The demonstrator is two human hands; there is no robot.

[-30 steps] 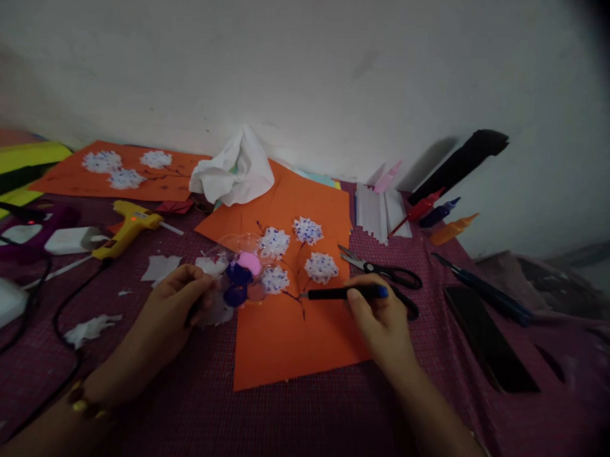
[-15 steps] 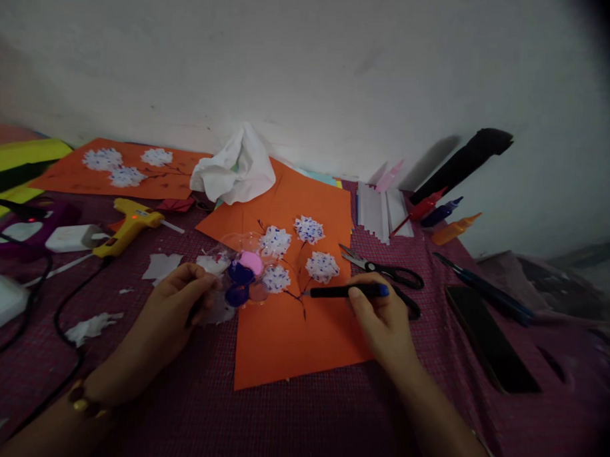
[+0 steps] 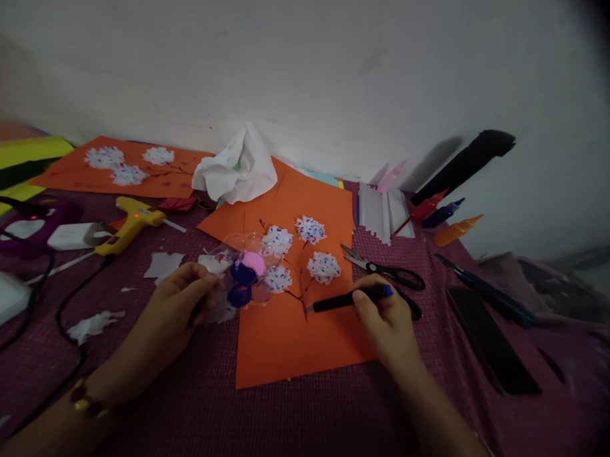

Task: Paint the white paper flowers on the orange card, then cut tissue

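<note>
My left hand (image 3: 183, 297) pinches the edge of a clear plastic paint palette (image 3: 262, 243) with blue and pink paint in its wells. A small dark thing shows under those fingers, too hidden to name. In my right hand (image 3: 384, 318) is a black pen (image 3: 338, 301) with a blue end, its tip at the lower stem of a drawn branch. That branch is on an orange sheet (image 3: 281, 351), among several white paper blossoms (image 3: 323, 267) speckled blue. The palette overlaps the sheet's left side.
Scissors (image 3: 383, 270) lie right of the sheet, near a phone (image 3: 491, 341) and a cutter knife (image 3: 486, 288). A yellow glue gun (image 3: 132, 224) with its cord lies left. Crumpled white tissue (image 3: 237, 166) and paint bottles (image 3: 443, 213) stand toward the wall.
The pen's tip has moved slightly down along the stem, and the pen is tilted more. My left hand and the palette stay nearly in place.
</note>
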